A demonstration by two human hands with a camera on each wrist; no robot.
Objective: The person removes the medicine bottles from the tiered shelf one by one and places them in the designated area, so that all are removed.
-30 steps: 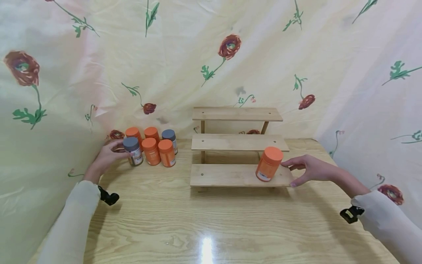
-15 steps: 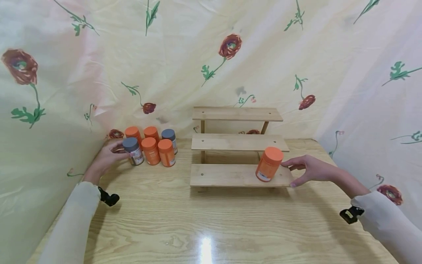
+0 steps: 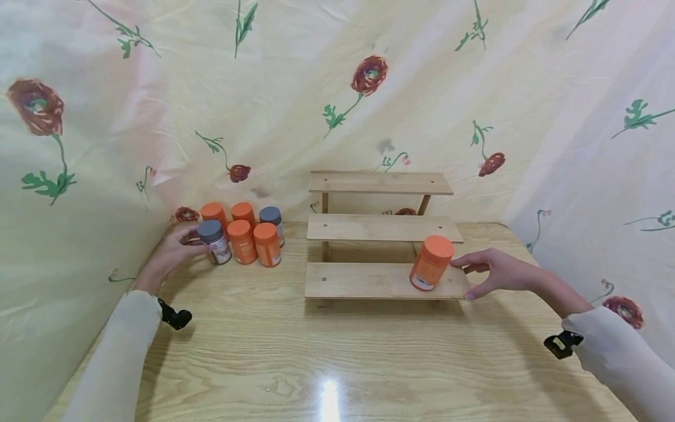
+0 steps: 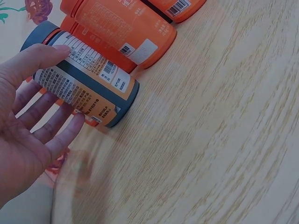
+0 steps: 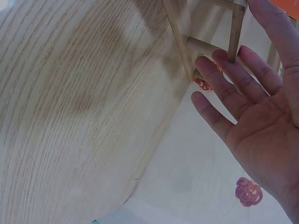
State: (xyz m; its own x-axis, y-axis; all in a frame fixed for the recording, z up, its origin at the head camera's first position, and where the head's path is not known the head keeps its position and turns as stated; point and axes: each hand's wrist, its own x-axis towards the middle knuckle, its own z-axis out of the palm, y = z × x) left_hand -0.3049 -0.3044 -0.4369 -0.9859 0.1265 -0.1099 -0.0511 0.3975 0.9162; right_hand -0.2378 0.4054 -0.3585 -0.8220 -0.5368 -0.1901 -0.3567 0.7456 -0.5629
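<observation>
At the left, my left hand grips a jar with a grey lid and printed label. The left wrist view has its thumb on the near side of that jar, fingers on the other. On the right, my right hand holds the end of the lowest board of a three-tier wooden shelf, thumb at the front corner, index finger at the back edge. In the right wrist view, its other fingers reach out by a shelf leg. A single orange jar stands on that board, beside the right hand.
Several orange jars and another grey-lidded jar stand close together, right of and behind the held jar. The wooden table extends in front of the shelf. Flower-patterned cloth hangs behind and along both sides.
The grey-lidded jar in my left hand has shifted very slightly to the right, closer to the orange jars. My right hand, the shelf and the orange jar on it stay in place.
</observation>
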